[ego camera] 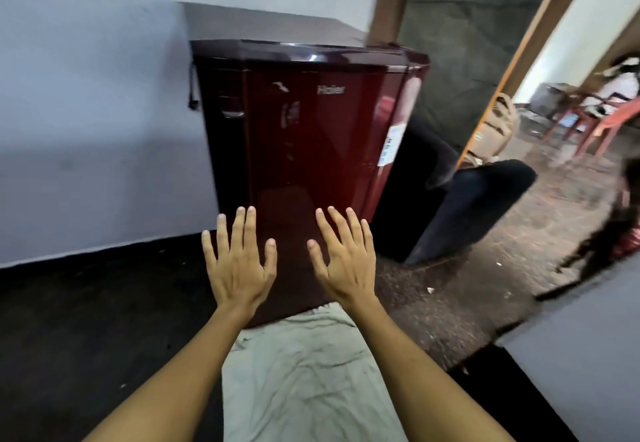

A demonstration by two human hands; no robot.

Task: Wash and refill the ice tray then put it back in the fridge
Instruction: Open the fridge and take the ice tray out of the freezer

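Observation:
A dark red fridge [304, 123] with its door closed stands against the pale wall straight ahead. Its recessed handle [231, 109] is on the left side of the door. My left hand [239, 261] and my right hand [344, 258] are stretched out side by side in front of the lower part of the door, palms down, fingers spread, holding nothing. No ice tray is in view.
A pale cloth [304, 372] lies on the dark floor in front of the fridge. A black bag [460, 209] leans at the fridge's right side. A doorway at right opens onto a room with red chairs [588, 123] and a seated person.

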